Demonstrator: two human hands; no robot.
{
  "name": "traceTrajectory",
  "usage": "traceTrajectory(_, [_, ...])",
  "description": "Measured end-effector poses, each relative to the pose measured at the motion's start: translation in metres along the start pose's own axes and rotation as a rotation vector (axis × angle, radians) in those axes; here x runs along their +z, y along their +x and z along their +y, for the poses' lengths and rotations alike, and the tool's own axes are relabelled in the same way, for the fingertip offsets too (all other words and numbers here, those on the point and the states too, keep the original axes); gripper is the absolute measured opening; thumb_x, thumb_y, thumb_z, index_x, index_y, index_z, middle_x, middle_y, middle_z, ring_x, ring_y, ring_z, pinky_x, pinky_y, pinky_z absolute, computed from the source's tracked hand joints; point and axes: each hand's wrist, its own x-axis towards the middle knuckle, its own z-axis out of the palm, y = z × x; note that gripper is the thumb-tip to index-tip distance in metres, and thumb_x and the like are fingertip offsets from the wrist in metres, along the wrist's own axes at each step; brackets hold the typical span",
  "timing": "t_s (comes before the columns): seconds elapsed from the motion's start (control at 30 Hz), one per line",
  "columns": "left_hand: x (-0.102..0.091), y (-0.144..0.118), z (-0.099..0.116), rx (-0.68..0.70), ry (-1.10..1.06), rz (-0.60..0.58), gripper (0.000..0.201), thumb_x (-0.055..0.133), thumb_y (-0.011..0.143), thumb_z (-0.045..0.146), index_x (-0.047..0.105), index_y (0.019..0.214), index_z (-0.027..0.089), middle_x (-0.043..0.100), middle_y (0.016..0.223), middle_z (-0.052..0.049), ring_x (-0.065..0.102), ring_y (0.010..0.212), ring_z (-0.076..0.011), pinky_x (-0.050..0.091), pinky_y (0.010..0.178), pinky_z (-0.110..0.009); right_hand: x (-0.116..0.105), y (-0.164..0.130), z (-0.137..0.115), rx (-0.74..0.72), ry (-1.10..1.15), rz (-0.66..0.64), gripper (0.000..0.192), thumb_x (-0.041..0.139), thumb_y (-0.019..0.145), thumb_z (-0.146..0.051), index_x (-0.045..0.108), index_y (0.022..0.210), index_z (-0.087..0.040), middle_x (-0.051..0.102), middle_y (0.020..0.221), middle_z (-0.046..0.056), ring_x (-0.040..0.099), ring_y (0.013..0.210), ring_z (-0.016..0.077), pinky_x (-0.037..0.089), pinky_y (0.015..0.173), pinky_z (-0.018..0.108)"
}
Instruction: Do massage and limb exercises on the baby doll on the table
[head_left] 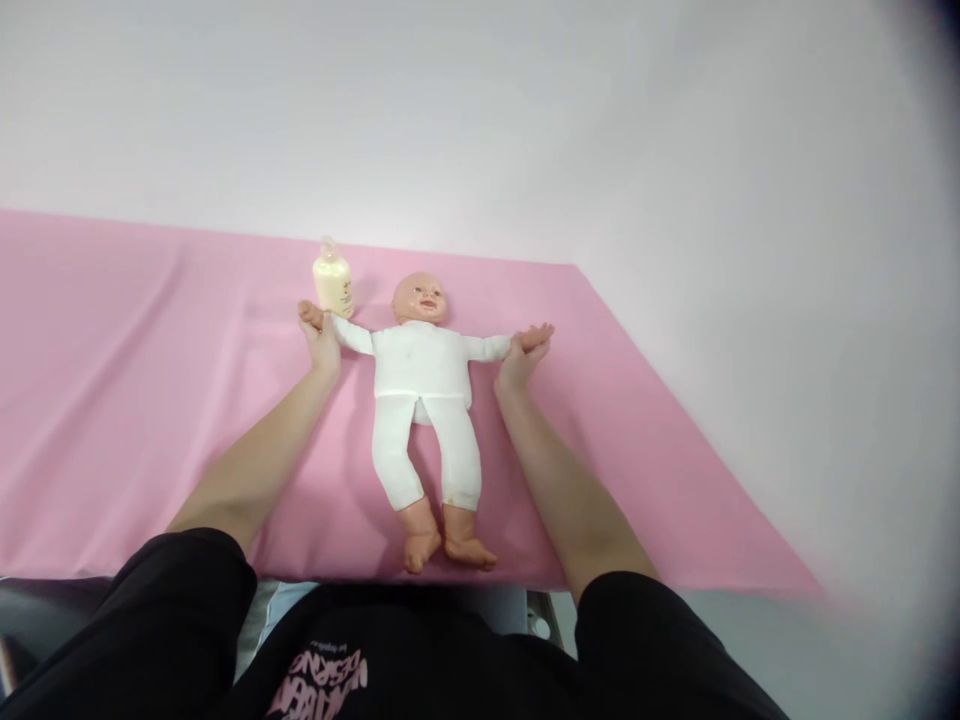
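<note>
A baby doll (pixel 420 390) in a white suit lies on its back on a pink sheet (pixel 135 380), head away from me, arms spread out to both sides. My left hand (pixel 321 338) grips the doll's arm on the left side at the wrist. My right hand (pixel 525 358) grips the doll's other arm at the wrist, on the right side. The doll's bare feet point toward me near the sheet's front edge.
A small pale yellow bottle (pixel 333 280) with a clear cap stands just beyond my left hand, beside the doll's head. The pink sheet ends at a slanted right edge (pixel 675 400). A white wall rises behind the table.
</note>
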Motion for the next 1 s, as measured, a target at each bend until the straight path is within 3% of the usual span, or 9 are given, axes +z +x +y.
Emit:
traceTrajectory(0.07, [0.002, -0.01, 0.009, 0.104, 0.005, -0.065, 0.057, 0.041, 0.107, 0.037, 0.015, 0.157, 0.026, 0.027, 0.168, -0.015, 0.035, 0.153, -0.0188, 0.035, 0.123, -0.036, 0.001, -0.011, -0.014, -0.201, -0.07, -0.075, 0.072, 0.028, 0.099, -0.037, 0.001, 0.162, -0.016, 0.025, 0.166, 0.019, 0.031, 0.156, 0.0184, 0.036, 0.124, 0.046])
traceTrajectory(0.17, [0.007, -0.026, 0.018, 0.319, 0.043, -0.253, 0.062, 0.044, 0.105, 0.044, 0.018, 0.158, 0.027, 0.032, 0.166, -0.014, 0.033, 0.155, -0.0209, 0.031, 0.126, -0.036, 0.003, -0.027, -0.028, -0.379, -0.158, -0.213, 0.069, 0.029, 0.101, -0.039, 0.009, 0.163, -0.016, 0.031, 0.164, 0.018, 0.034, 0.154, 0.0206, 0.036, 0.123, 0.047])
traceTrajectory(0.33, [0.02, -0.043, 0.019, 0.503, 0.353, -0.587, 0.055, 0.044, 0.103, 0.041, 0.041, 0.152, 0.017, 0.051, 0.147, -0.019, 0.046, 0.141, -0.0303, 0.031, 0.123, -0.049, 0.007, -0.039, -0.028, -0.611, -0.339, -0.518, 0.051, 0.036, 0.101, -0.033, 0.048, 0.15, -0.022, 0.059, 0.142, 0.014, 0.051, 0.137, 0.0261, 0.039, 0.119, 0.049])
traceTrajectory(0.4, [0.024, -0.045, 0.019, 0.533, 0.469, -0.665, 0.051, 0.043, 0.103, 0.034, 0.046, 0.15, 0.017, 0.053, 0.143, -0.017, 0.046, 0.137, -0.0309, 0.032, 0.122, -0.051, 0.009, -0.039, -0.026, -0.701, -0.323, -0.6, 0.047, 0.041, 0.099, -0.026, 0.059, 0.142, -0.025, 0.065, 0.132, 0.011, 0.056, 0.127, 0.0269, 0.042, 0.115, 0.049])
traceTrajectory(0.57, [0.028, -0.046, 0.02, 0.542, 0.565, -0.714, 0.049, 0.042, 0.103, 0.029, 0.049, 0.151, 0.02, 0.052, 0.14, -0.015, 0.043, 0.133, -0.0318, 0.03, 0.121, -0.053, 0.011, -0.036, -0.025, -0.788, -0.317, -0.628, 0.055, 0.046, 0.089, -0.009, 0.064, 0.137, -0.025, 0.068, 0.129, 0.008, 0.058, 0.121, 0.0275, 0.044, 0.11, 0.049])
traceTrajectory(0.73, [0.028, -0.045, 0.02, 0.542, 0.54, -0.756, 0.049, 0.042, 0.103, 0.03, 0.047, 0.151, 0.022, 0.051, 0.139, -0.015, 0.043, 0.132, -0.0319, 0.028, 0.121, -0.055, 0.01, -0.039, -0.027, -0.782, -0.363, -0.625, 0.061, 0.045, 0.083, -0.004, 0.065, 0.137, -0.026, 0.068, 0.127, 0.008, 0.058, 0.12, 0.028, 0.045, 0.109, 0.05])
traceTrajectory(0.9, [0.029, -0.043, 0.019, 0.533, 0.456, -0.752, 0.048, 0.042, 0.103, 0.035, 0.048, 0.148, 0.02, 0.055, 0.137, -0.016, 0.046, 0.131, -0.0318, 0.032, 0.119, -0.056, 0.008, -0.04, -0.023, -0.718, -0.276, -0.539, 0.056, 0.046, 0.092, -0.015, 0.053, 0.147, -0.027, 0.066, 0.131, 0.01, 0.058, 0.122, 0.0285, 0.043, 0.113, 0.053])
traceTrajectory(1.0, [0.028, -0.043, 0.018, 0.531, 0.295, -0.674, 0.051, 0.042, 0.103, 0.047, 0.045, 0.146, 0.019, 0.056, 0.139, -0.016, 0.049, 0.133, -0.0313, 0.034, 0.119, -0.055, 0.006, -0.034, -0.022, -0.592, -0.107, -0.447, 0.056, 0.05, 0.097, -0.03, 0.042, 0.153, -0.027, 0.058, 0.144, 0.012, 0.054, 0.132, 0.0279, 0.041, 0.117, 0.053])
